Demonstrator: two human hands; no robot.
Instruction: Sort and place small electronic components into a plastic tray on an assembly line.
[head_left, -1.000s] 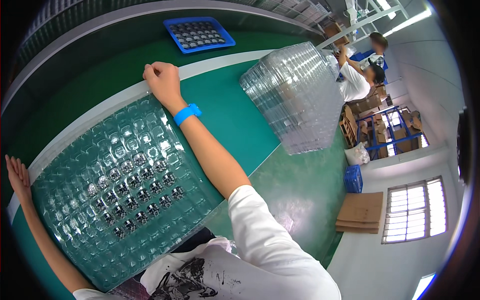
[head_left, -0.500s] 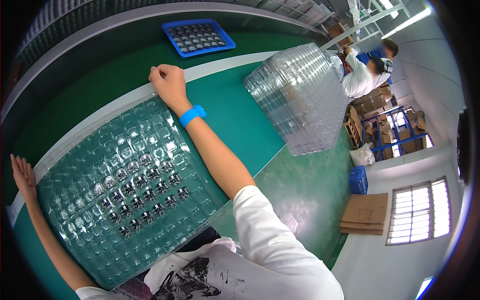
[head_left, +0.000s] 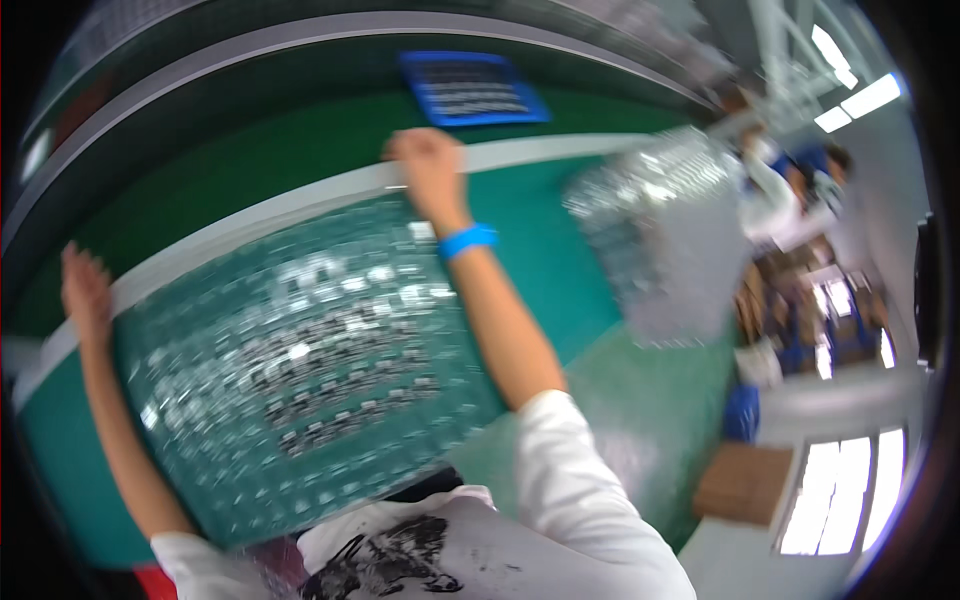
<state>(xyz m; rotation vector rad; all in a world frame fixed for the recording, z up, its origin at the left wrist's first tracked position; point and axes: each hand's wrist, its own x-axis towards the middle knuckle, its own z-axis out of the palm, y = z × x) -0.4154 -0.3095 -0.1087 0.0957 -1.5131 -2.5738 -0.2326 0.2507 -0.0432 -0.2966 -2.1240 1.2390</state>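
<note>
A large clear plastic blister tray (head_left: 300,360) with many small pockets lies across the green table in front of me, some pockets in its middle holding small dark parts. My left hand (head_left: 85,285) grips its far left corner. My right hand (head_left: 425,160), with a blue wristband (head_left: 467,240) on the wrist, grips its far right corner. The picture is blurred by motion.
A tall stack of empty clear trays (head_left: 660,235) stands at the table's right end. A blue tray (head_left: 470,88) with dark parts lies beyond a white strip (head_left: 250,215). Other people (head_left: 800,190) work at the far right, near cardboard boxes (head_left: 745,480) on the floor.
The view has swung, so the tray and both hands sit further right in the picture. Both hands keep hold of the tray's far corners.
</note>
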